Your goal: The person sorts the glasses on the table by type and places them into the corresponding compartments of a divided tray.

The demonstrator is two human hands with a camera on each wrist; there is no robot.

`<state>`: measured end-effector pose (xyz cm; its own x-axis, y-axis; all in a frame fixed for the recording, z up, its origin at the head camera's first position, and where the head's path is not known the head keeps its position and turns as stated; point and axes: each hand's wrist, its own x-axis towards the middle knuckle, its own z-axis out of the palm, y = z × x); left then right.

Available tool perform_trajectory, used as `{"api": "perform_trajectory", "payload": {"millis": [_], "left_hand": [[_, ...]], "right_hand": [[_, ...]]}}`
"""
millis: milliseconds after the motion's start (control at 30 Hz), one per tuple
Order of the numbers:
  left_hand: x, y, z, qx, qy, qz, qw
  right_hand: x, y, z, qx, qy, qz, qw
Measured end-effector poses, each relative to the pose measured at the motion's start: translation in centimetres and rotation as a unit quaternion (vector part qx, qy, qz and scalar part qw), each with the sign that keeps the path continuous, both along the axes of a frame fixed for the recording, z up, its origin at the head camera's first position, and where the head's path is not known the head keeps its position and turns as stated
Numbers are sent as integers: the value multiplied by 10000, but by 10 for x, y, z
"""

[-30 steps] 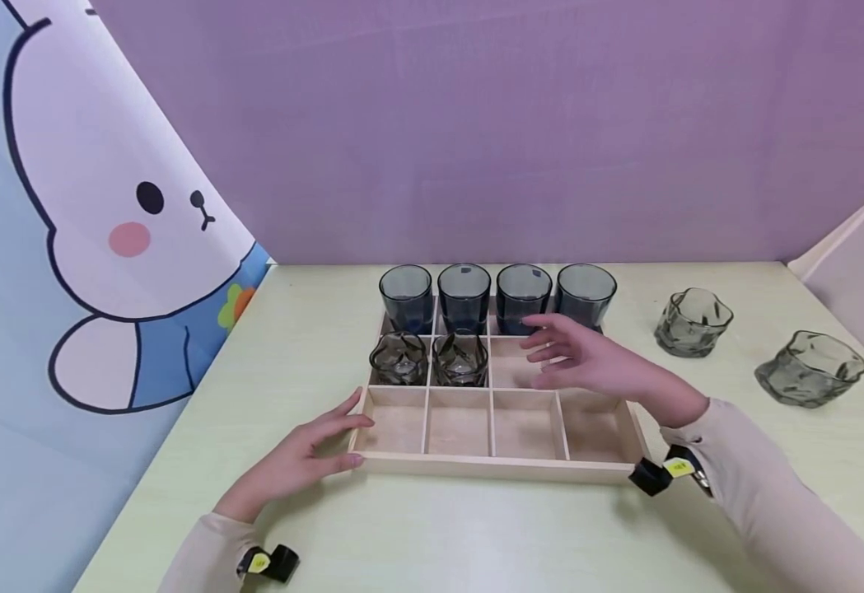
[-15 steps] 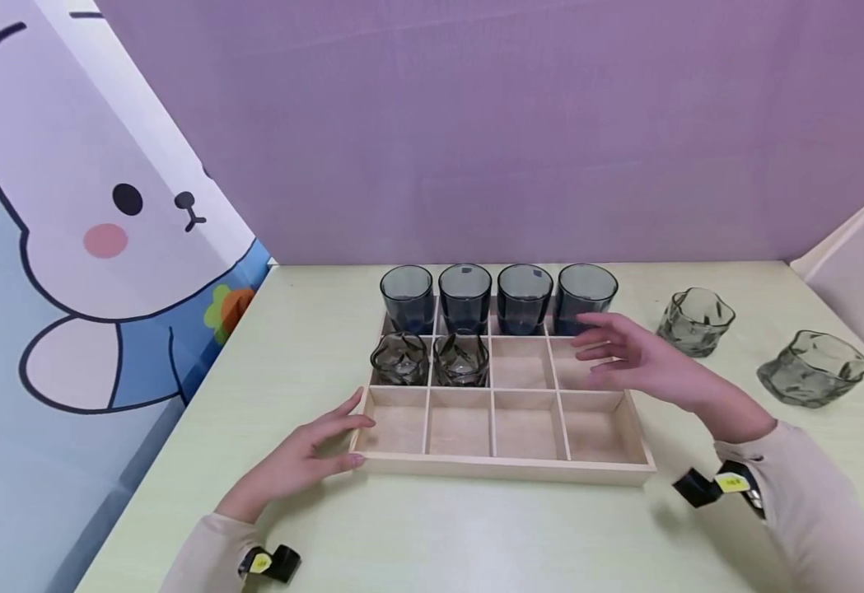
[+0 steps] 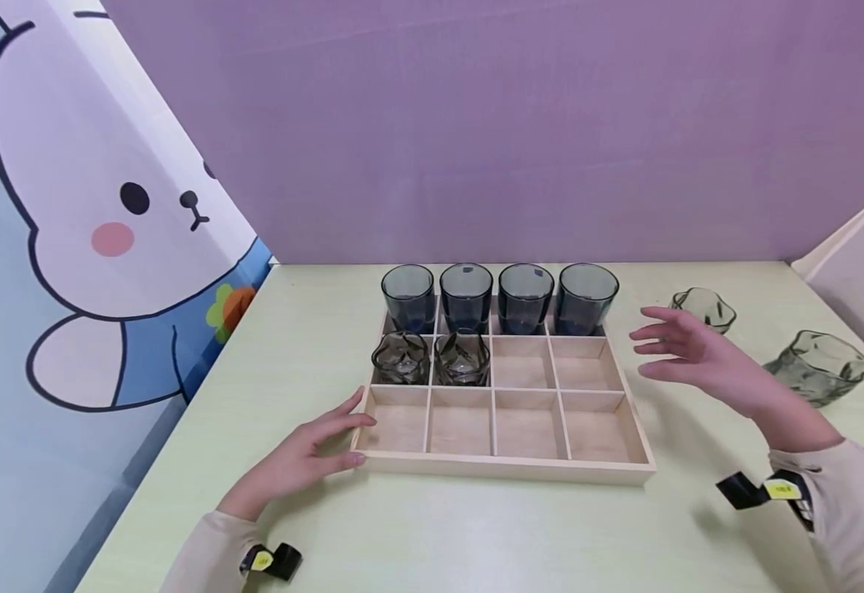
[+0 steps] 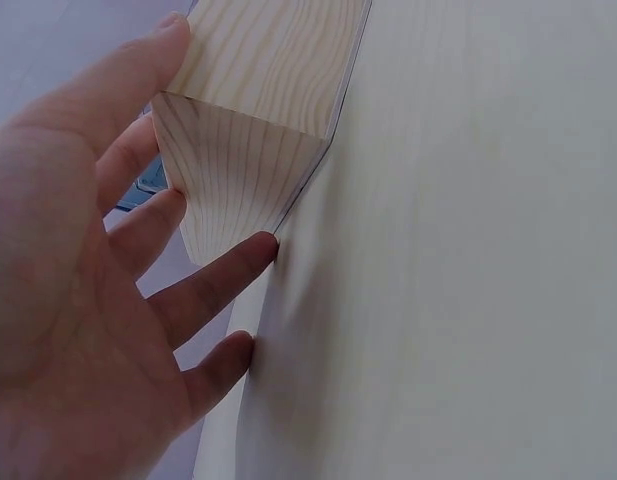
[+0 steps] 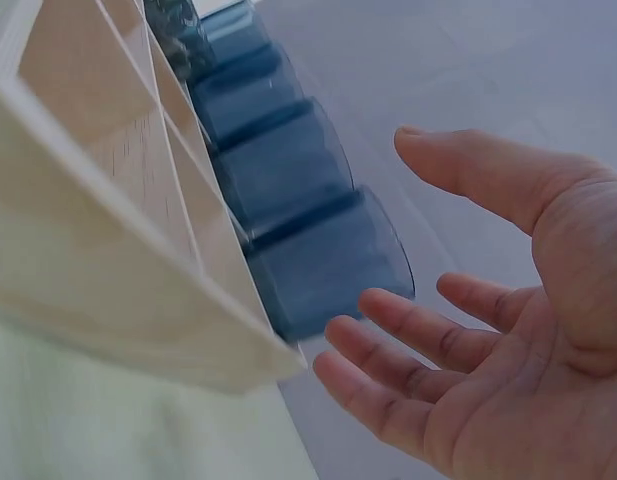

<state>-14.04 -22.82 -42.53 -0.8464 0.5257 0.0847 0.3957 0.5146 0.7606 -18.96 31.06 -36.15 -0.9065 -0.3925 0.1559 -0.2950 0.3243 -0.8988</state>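
Note:
A divided wooden tray (image 3: 509,468) lies on the table, with tall blue-grey glasses (image 3: 525,301) in its back row. Two wavy smoked glass tumblers (image 3: 400,360) fill the left compartments of the middle row. My left hand (image 3: 305,457) rests at the tray's front left corner, thumb by the front face and fingers spread along the side, as the left wrist view also shows. Right of the tray, my right hand (image 3: 721,362) is in the air with loosely extended fingers and holds nothing. Behind it, partly covered, stands another wavy tumbler (image 3: 704,309).
A further wavy tumbler (image 3: 824,368) stands at the right, partly behind the right wrist. A purple backdrop (image 3: 506,132) rises behind the table (image 3: 476,535). On the left hangs a cartoon-printed cloth (image 3: 105,313), and a pale panel (image 3: 861,280) stands at the right edge.
My right hand has moved rightward from over the tray's middle row to beyond its right side, now overlapping the nearer loose tumbler. The left hand has stayed at the corner.

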Motion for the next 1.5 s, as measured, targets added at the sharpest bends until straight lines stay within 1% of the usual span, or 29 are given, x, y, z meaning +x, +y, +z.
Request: {"api": "perform_trajectory", "payload": {"millis": [233, 467, 533, 567, 667, 767, 800, 867, 900, 1000, 1067, 1100, 1167, 1200, 1267, 1333, 1367, 1400, 1433, 1500], "left_hand": [[1, 0, 1, 44, -63, -7, 10000], [1, 0, 1, 47, -82, 5, 10000], [1, 0, 2, 41, -75, 8, 10000], [1, 0, 2, 36, -69, 9, 10000], [1, 1, 2, 16, -26, -3, 10000], [1, 1, 2, 1, 28, -15, 10000], [1, 1, 2, 4, 41, -13, 10000], [1, 1, 2, 3, -4, 15, 10000], [1, 1, 2, -6, -6, 20, 10000], [1, 1, 2, -18, -66, 55, 10000], [1, 1, 2, -29, -94, 72, 9999], [1, 1, 2, -28, -96, 72, 9999], [1, 1, 1, -25, -106, 71, 9999], [1, 1, 1, -23, -116, 73, 9999], [1, 1, 2, -14, -147, 87, 9999], [1, 1, 2, -21, -161, 94, 9998], [1, 1, 2, -28, -165, 101, 9998], [1, 1, 3, -18, -190, 110, 9998], [1, 1, 3, -17, -192, 110, 9998], [1, 1, 2, -17, -177, 100, 9998]], "right_hand": [[5, 24, -8, 263, 46, -514, 9983], [11, 48, -12, 449, 13, -835, 9955], [12, 54, -13, 363, 28, -911, 9952], [13, 58, -14, 192, 25, -908, 9957], [14, 68, -16, -4, 66, -1060, 9943], [15, 77, -17, -76, 9, -1309, 9914], [16, 79, -17, -3, 1, -1433, 9897], [17, 84, -17, -82, -19, -1574, 9875], [18, 86, -17, -252, -28, -1598, 9868], [20, 91, -17, -1104, -69, -1532, 9820], [21, 94, -17, -1623, -71, -1552, 9744], [21, 96, -18, -1780, -31, -1621, 9706], [21, 100, -19, -1919, 113, -1919, 9624], [21, 102, -20, -2086, 209, -2046, 9561], [19, 106, -26, -2339, 548, -2295, 9432], [17, 109, -30, -2666, 833, -2568, 9252], [17, 109, -30, -2720, 952, -2775, 9165], [18, 108, -29, -2603, 1011, -3097, 9089], [18, 108, -27, -2325, 1011, -3519, 9010], [18, 107, -23, -1718, 875, -4342, 8799]]}}
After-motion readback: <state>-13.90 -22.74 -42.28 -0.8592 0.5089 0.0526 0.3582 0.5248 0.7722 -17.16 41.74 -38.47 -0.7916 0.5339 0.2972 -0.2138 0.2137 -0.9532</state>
